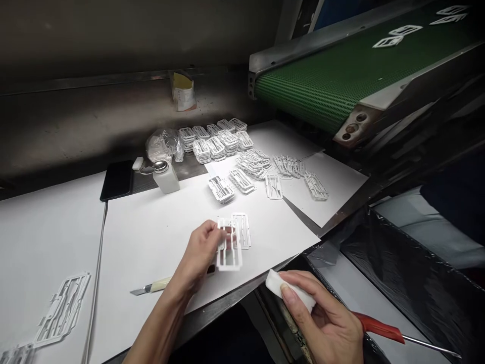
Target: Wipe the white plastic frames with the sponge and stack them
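left hand (202, 245) closed, pinching 1 thin white frame (232, 247) by its upper left edge, held up over the white sheet (182, 217) on the surface, partly in front of a second frame (247, 232). right hand (322, 318) closed too, thumb and fingers gripping a white block (276, 284) just off the surface's near edge; red-handled tool (382, 327) juts out past that palm, looks tucked into the same hand, exact hold hidden. step in hand, my read: handling a single frame, block at the ready, the 2 apart and not touching. next move on this piece probably calls for steadying the frame and closing the gap between hands, with a light pinch since the slim bars look easy to bend. knife (159, 284) lies by the left forearm, blade pointing away from it, handle partly covered. stacks of similar frames (227, 144) sit farther back, looser piles nearer, more pieces on the green conveyor (314, 86). white bottle (166, 179) with metal top and black phone (116, 180) at left. writing: packet (184, 98) at the back has faint printing, too small to read; no brand legible anywhere, phone screen dark.
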Demonstrator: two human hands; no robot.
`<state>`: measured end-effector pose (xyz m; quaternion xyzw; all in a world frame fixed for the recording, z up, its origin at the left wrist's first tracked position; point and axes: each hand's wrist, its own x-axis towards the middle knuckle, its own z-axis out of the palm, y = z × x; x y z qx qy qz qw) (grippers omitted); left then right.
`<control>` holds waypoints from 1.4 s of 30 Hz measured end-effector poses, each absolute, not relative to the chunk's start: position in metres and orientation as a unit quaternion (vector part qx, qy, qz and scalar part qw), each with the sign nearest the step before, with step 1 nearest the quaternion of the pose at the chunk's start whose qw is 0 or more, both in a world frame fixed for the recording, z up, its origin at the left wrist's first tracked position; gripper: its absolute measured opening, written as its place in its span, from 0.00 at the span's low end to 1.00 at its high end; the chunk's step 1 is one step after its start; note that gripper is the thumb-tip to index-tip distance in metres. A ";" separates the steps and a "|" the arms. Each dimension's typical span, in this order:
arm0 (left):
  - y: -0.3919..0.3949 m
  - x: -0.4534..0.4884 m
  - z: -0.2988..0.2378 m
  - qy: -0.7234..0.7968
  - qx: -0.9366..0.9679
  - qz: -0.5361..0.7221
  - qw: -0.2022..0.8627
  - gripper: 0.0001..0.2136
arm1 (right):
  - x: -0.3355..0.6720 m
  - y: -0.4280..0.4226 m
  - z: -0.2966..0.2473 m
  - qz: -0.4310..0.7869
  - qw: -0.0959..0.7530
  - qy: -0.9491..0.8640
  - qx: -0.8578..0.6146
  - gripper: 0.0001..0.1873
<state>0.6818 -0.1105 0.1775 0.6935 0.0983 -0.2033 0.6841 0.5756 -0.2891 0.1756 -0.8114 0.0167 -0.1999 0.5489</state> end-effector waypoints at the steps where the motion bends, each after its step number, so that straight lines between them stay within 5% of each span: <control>1: -0.105 0.671 0.181 0.108 0.652 -0.225 0.716 0.05 | 0.578 -0.287 0.177 -0.201 0.550 0.013 -0.811 0.06; 11: -0.065 0.589 0.199 0.313 0.350 -0.221 0.855 0.22 | 0.576 -0.248 0.170 -0.145 0.567 -0.081 -0.807 0.09; 42: -0.046 0.568 0.215 0.419 0.243 -0.159 0.860 0.13 | 0.574 -0.196 0.190 -0.076 0.553 -0.231 -0.797 0.15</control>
